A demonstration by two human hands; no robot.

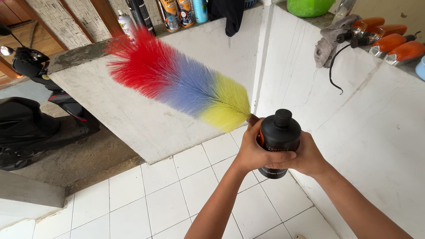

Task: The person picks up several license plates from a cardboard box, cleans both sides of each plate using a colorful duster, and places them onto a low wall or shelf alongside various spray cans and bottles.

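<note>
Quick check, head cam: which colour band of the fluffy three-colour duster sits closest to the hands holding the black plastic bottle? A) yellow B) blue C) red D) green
A: the yellow band of the fluffy three-colour duster ends right by the left hand, which with the right hand wraps the black plastic bottle; red is the far tip.

Two bare forearms, no sleeves, left hand (253,152) and right hand (309,156) without rings, gloves or watch

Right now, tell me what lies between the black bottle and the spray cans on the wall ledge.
In the head view, the red, blue and yellow feather duster stretches between the black bottle and the spray cans, against the white wall.
</note>
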